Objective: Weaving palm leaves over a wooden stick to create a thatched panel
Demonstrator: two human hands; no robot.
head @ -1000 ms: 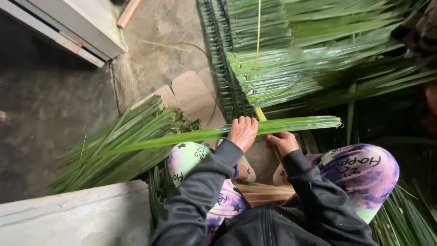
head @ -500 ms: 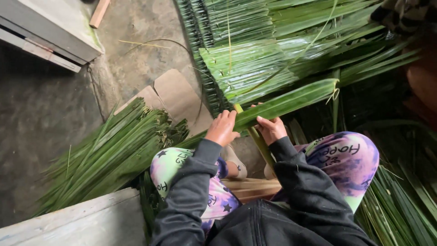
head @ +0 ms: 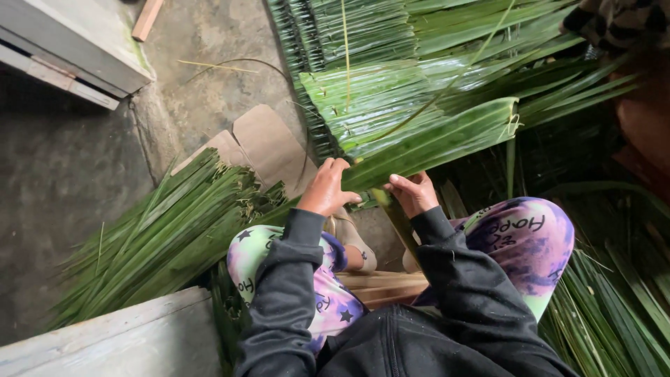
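Note:
My left hand [head: 326, 188] and my right hand [head: 412, 193] both grip the near end of a folded green palm leaf [head: 447, 138]. The leaf lies across the front edge of a row of overlapping leaves [head: 391, 77] that form a woven panel ahead of me. Its far end points right, with a thin strip tied at the tip. My left fingers curl over the leaf's lower edge; my right thumb presses on it from below. My knees in patterned trousers [head: 523, 234] sit just under the hands.
A loose pile of long green leaves [head: 160, 237] lies on the concrete floor to my left. Cardboard pieces [head: 258, 146] lie beyond it. More leaves [head: 614, 307] lie at right. A grey board [head: 105, 335] is at lower left, a wooden frame [head: 70, 56] at upper left.
The leaf, held crosswise a second ago, has been folded and moved forward onto the edge of the leaf panel. Both hands moved up and forward with it.

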